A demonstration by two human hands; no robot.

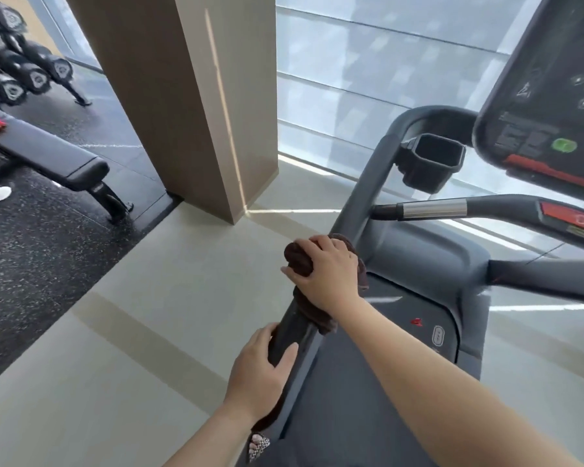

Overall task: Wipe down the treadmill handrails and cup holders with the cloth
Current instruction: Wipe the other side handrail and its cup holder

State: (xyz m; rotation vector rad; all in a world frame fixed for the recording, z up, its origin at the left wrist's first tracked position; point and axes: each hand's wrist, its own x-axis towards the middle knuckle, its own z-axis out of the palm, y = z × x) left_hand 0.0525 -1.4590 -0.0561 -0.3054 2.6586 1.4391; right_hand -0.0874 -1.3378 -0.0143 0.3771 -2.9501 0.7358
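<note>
The left hand (267, 360) is the nearer of the two. Its fingers and thumb are curled round the dark lower stretch of the left handrail (364, 197), just below the cloth (299, 259). The right hand (327, 271) is a little farther up the same rail, with its fingers wrapped over the brown cloth, clamping it round the bar. The two hands are close together but do not touch.

The rail's long axis runs up and away from the person, leaning right. It passes under both hands, rises as a grey tube and bends over at the top toward the console (547, 96). The bare tube lies ahead of the right hand along that axis, so the next stroke probably slides the cloth upward and away while the left hand steadies the bar.

The cup holder (432, 160) hangs just inside the bend, beyond and to the right of the cloth, well apart from both hands. The right hand is nearer to it. Below the holder a short grip with a metal sleeve (432, 208) points left, and a red button (579, 218) sits farther right on it.

I can read no brand or label. The console shows a green button (564, 145) and pale symbols too blurred to make out. A small red mark (417, 321) on the motor cover is also unreadable.

Far left stand a weight bench (48, 153) and dumbbells (21, 72).
</note>
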